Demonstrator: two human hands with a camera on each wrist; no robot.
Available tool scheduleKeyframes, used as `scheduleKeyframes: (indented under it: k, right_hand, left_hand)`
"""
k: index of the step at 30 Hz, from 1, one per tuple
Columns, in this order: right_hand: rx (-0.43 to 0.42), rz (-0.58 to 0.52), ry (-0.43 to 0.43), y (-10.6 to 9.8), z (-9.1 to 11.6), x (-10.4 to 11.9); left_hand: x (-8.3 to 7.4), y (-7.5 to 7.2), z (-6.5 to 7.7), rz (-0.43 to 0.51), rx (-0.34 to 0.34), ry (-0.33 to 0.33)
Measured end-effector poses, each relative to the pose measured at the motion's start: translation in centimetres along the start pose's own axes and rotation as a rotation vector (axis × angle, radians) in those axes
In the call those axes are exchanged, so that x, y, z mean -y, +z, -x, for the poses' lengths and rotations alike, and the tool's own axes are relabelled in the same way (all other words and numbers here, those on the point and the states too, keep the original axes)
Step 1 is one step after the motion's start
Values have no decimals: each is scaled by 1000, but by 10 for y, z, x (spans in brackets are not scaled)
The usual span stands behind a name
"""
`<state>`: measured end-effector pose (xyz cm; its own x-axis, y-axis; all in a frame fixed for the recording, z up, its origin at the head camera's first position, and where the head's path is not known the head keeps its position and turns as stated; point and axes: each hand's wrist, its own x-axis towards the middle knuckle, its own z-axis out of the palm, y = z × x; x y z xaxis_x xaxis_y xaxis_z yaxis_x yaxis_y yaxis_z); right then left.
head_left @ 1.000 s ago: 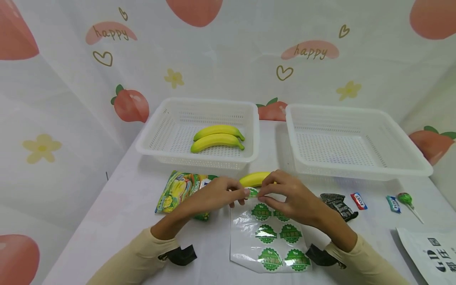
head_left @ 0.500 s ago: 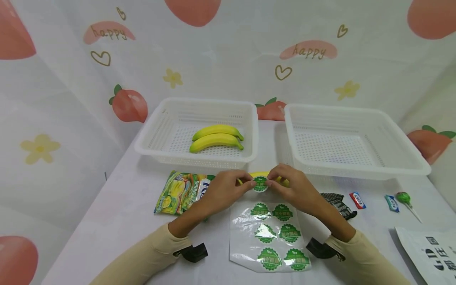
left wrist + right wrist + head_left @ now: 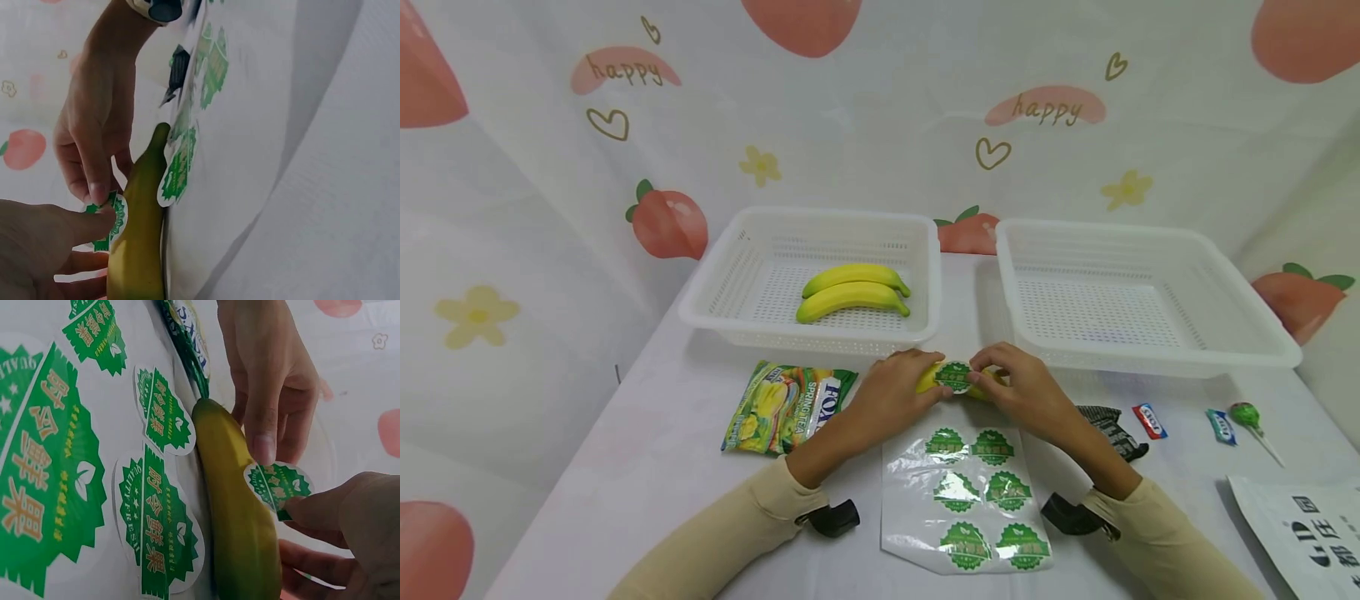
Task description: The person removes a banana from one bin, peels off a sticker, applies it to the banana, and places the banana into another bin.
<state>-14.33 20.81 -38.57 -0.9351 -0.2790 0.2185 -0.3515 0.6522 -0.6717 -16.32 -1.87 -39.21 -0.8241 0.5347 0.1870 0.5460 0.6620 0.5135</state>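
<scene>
A round green-and-white sticker (image 3: 953, 377) lies against the upper side of a yellow banana (image 3: 928, 379) on the table. My left hand (image 3: 891, 392) pinches the sticker's left edge at the banana. At its right edge, my right hand (image 3: 1030, 392) pinches it between thumb and fingers. In the right wrist view, both thumbs touch the sticker (image 3: 278, 484), and part of it stands off the banana (image 3: 240, 531). The hands hide the banana's ends in the head view. Just in front lies a sticker sheet (image 3: 917, 500) with several green stickers.
Two bananas (image 3: 853, 302) lie in the left white basket (image 3: 812, 335); another white basket (image 3: 1150, 360) stands at right. A green-yellow candy bag (image 3: 782, 408) lies left. Black packet (image 3: 1112, 431), small candies (image 3: 1150, 421), lollipop (image 3: 1245, 414) and white printed bag (image 3: 1300, 533) lie right.
Both hands have lifted the sticker off the sheet's top and carried it forward onto the banana. The left hand has shifted right. Sheet and baskets stay put.
</scene>
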Motion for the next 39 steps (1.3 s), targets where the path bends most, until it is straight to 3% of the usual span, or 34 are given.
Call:
scheduleKeyframes:
  k: [10,14,19,25,32,39]
  right_hand:
    - [31,-3,10,2,-1,-1]
    - [17,-20,-58,3,-1,-2]
    - [79,43,-138,6,-1,-3]
    - [112,134,-96,9,0,-4]
    - [116,155,-36,9,0,-5]
    - [158,226,-23,10,3,-2]
  left_hand:
    - [2,4,-2,6,3,-22]
    - [2,3,-2,21,11,-30]
    - [2,2,-2,41,26,-51]
    - [2,1,-1,53,32,-58]
    - [2,1,-2,-56,51,-8]
    - [-1,1,-1,-114,61,-15]
